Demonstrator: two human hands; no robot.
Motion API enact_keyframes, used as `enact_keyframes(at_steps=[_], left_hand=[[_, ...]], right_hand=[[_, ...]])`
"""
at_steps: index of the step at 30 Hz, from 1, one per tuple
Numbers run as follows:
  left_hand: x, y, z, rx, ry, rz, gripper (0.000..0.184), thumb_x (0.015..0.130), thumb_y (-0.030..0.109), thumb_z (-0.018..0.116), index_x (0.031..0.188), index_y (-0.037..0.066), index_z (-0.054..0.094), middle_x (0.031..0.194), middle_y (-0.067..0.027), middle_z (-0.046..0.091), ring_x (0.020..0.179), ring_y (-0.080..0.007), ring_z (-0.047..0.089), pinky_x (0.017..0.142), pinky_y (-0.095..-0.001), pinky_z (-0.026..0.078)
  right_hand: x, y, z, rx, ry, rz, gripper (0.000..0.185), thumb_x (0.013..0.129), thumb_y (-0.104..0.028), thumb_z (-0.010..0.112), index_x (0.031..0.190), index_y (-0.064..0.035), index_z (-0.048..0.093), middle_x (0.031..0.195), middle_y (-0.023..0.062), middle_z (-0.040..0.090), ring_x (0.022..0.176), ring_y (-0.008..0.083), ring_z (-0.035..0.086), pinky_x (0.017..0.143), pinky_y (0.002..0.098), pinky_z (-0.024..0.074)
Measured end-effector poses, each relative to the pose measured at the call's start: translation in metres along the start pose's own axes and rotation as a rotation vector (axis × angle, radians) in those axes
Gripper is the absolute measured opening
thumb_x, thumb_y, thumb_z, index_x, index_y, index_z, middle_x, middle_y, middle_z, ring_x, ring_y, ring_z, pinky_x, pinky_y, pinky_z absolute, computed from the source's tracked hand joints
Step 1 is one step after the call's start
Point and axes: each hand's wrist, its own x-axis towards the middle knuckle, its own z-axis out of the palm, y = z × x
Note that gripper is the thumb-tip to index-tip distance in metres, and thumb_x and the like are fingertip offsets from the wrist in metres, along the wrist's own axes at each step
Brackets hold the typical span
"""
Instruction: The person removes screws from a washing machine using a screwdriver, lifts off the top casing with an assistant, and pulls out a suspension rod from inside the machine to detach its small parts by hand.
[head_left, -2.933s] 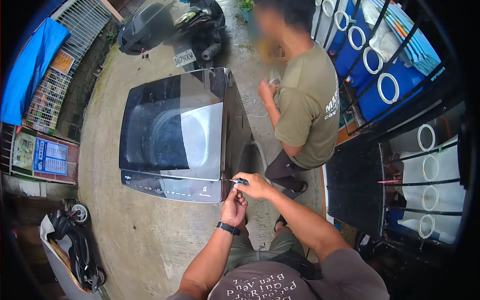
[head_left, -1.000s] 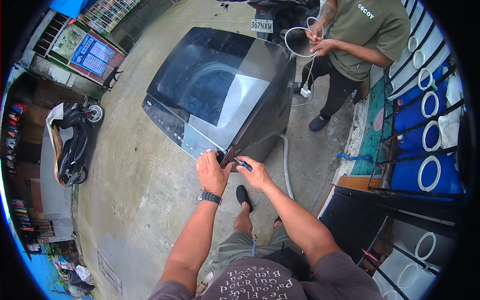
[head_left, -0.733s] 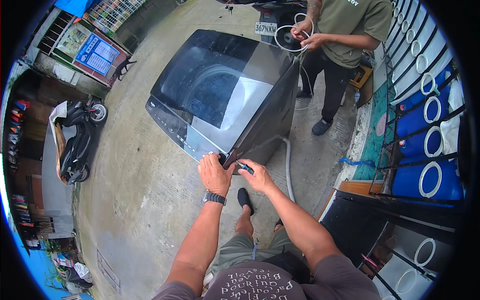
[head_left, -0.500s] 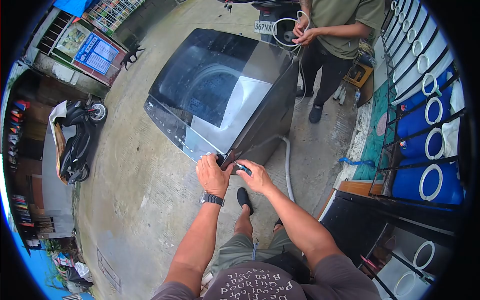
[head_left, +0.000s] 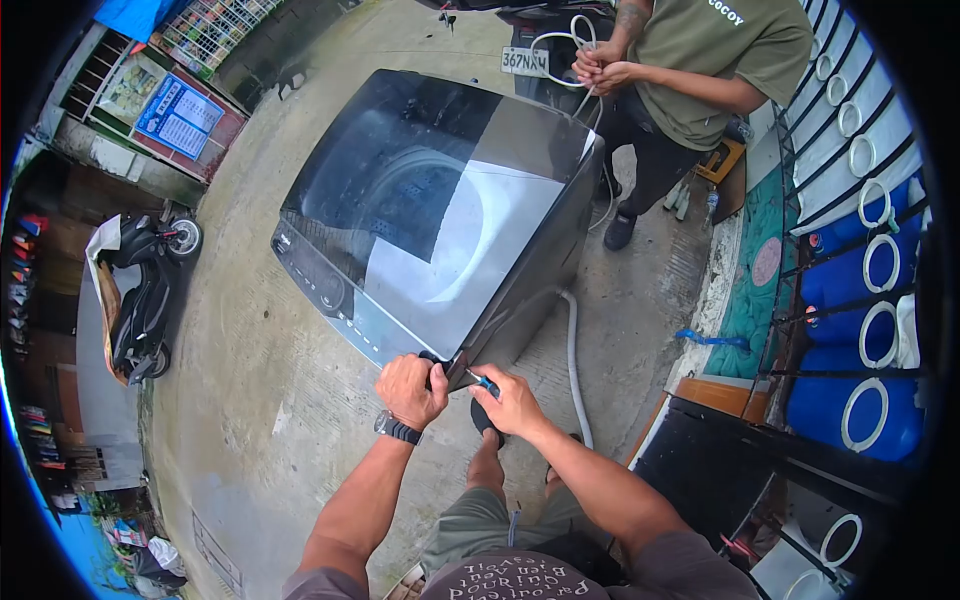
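A dark grey top-loading washing machine (head_left: 440, 210) with a see-through lid stands before me, its near corner close to my body. My left hand (head_left: 408, 388), with a watch on the wrist, is closed over that corner, fingers curled on the edge and thumb beside it. In my right hand (head_left: 512, 402) is a screwdriver (head_left: 487, 384) with a blue and black handle. Its tip points at the corner's side, close to my left thumb; whether it touches a screw is too small to tell. A grey drain hose (head_left: 573, 360) hangs from the machine's right side.
Across the machine a person (head_left: 680, 70) holds a looped pale cord (head_left: 540, 40). A motorbike with a plate (head_left: 524, 62) is behind. A scooter (head_left: 140, 290) stands left. Along the right are a barred fence, blue drums (head_left: 850, 400) and a black cabinet (head_left: 700, 460).
My view has shifted, and both hands appear lower in it, still at the machine's corner. The person opposite has brought their hands together on the cord. A dark animal at the back left has moved away.
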Motion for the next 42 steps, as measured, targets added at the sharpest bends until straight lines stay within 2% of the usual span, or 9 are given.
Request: enact_keyframes(at_steps=[2, 4, 10, 17, 19, 28, 32, 38, 42], left_hand=[[0.002, -0.002, 0.001, -0.005, -0.027, 0.002, 0.021, 0.083, 0.016, 0.065, 0.069, 0.01, 0.051, 0.066, -0.0085, 0.049, 0.061, -0.0304, 0.051, 0.057, -0.0428, 0.039], [0.005, -0.002, -0.001, -0.01, -0.018, 0.014, 0.02, 0.08, 0.014, 0.064, 0.067, 0.01, 0.049, 0.065, -0.0083, 0.048, 0.059, -0.0298, 0.05, 0.055, -0.0424, 0.038], [0.007, -0.003, 0.002, 0.018, -0.029, 0.021, 0.025, 0.078, 0.015, 0.066, 0.064, 0.011, 0.045, 0.062, -0.0058, 0.047, 0.056, -0.0265, 0.05, 0.052, -0.0396, 0.038], [0.007, -0.003, -0.002, -0.015, -0.034, 0.027, 0.02, 0.076, 0.013, 0.067, 0.067, 0.01, 0.049, 0.064, -0.0081, 0.05, 0.059, -0.0301, 0.053, 0.055, -0.0422, 0.041], [0.006, -0.004, -0.003, -0.011, -0.034, 0.028, 0.019, 0.076, 0.013, 0.067, 0.067, 0.01, 0.05, 0.065, -0.0079, 0.05, 0.059, -0.0301, 0.053, 0.055, -0.042, 0.041], [0.005, 0.004, -0.008, -0.018, -0.032, 0.002, 0.016, 0.08, 0.012, 0.069, 0.073, 0.009, 0.055, 0.067, -0.0077, 0.053, 0.062, -0.0302, 0.055, 0.058, -0.042, 0.043], [-0.026, 0.022, -0.02, -0.265, -0.095, -0.524, 0.019, 0.098, 0.017, 0.066, 0.083, 0.006, 0.061, 0.07, -0.0032, 0.057, 0.061, -0.0134, 0.051, 0.057, -0.0306, 0.04], [-0.044, 0.064, -0.006, -0.789, 0.249, -0.974, 0.021, 0.102, 0.022, 0.063, 0.088, 0.006, 0.062, 0.069, 0.0076, 0.052, 0.055, -0.0064, 0.041, 0.05, -0.0254, 0.033], [-0.068, 0.063, -0.017, -0.953, -0.053, -1.32, 0.021, 0.103, 0.027, 0.06, 0.102, 0.006, 0.063, 0.063, 0.0096, 0.041, 0.051, -0.0017, 0.032, 0.045, -0.0224, 0.025]], right_hand=[[0.001, 0.013, 0.006, -0.008, 0.049, -0.065, 0.029, 0.097, -0.019, 0.067, 0.121, -0.0046, 0.061, 0.09, 0.0165, 0.069, 0.073, 0.0327, 0.068, 0.066, 0.041, 0.0529], [0.003, 0.021, 0.007, 0.93, -0.16, 0.579, 0.024, 0.1, -0.019, 0.065, 0.119, -0.006, 0.061, 0.078, 0.0051, 0.06, 0.054, 0.0146, 0.054, 0.051, 0.0292, 0.042], [0.001, 0.028, 0.017, 1.743, -0.242, 0.795, 0.019, 0.105, -0.026, 0.056, 0.116, -0.0115, 0.061, 0.079, -0.0006, 0.052, 0.05, 0.0026, 0.036, 0.047, 0.0201, 0.0272], [0.0, 0.03, 0.007, 1.384, -0.252, 0.681, 0.021, 0.103, -0.026, 0.06, 0.118, -0.01, 0.062, 0.08, -0.0005, 0.055, 0.051, 0.0045, 0.04, 0.048, 0.0217, 0.0313], [0.007, 0.037, 0.002, 0.466, -0.185, 0.29, 0.028, 0.099, -0.026, 0.065, 0.119, -0.007, 0.063, 0.083, 0.0056, 0.063, 0.06, 0.0143, 0.057, 0.055, 0.0297, 0.0448], [0.013, 0.012, -0.03, -0.239, -0.246, -0.168, 0.034, 0.091, -0.024, 0.07, 0.122, -0.0096, 0.065, 0.109, 0.0166, 0.072, 0.102, 0.0391, 0.068, 0.085, 0.0425, 0.0537], [0.012, 0.027, -0.034, -0.315, -0.499, -0.212, 0.034, 0.092, -0.026, 0.07, 0.123, -0.0114, 0.066, 0.106, 0.0162, 0.072, 0.101, 0.0358, 0.069, 0.085, 0.0412, 0.0536], [-0.001, 0.002, -0.027, -0.029, -0.166, 0.124, 0.033, 0.092, -0.028, 0.07, 0.118, -0.0094, 0.065, 0.099, 0.0164, 0.072, 0.093, 0.0308, 0.071, 0.081, 0.0405, 0.0536], [0.007, 0.006, -0.027, -0.105, -0.087, 0.123, 0.034, 0.092, -0.028, 0.07, 0.118, -0.007, 0.065, 0.098, 0.0172, 0.073, 0.091, 0.034, 0.071, 0.081, 0.0417, 0.0538]])
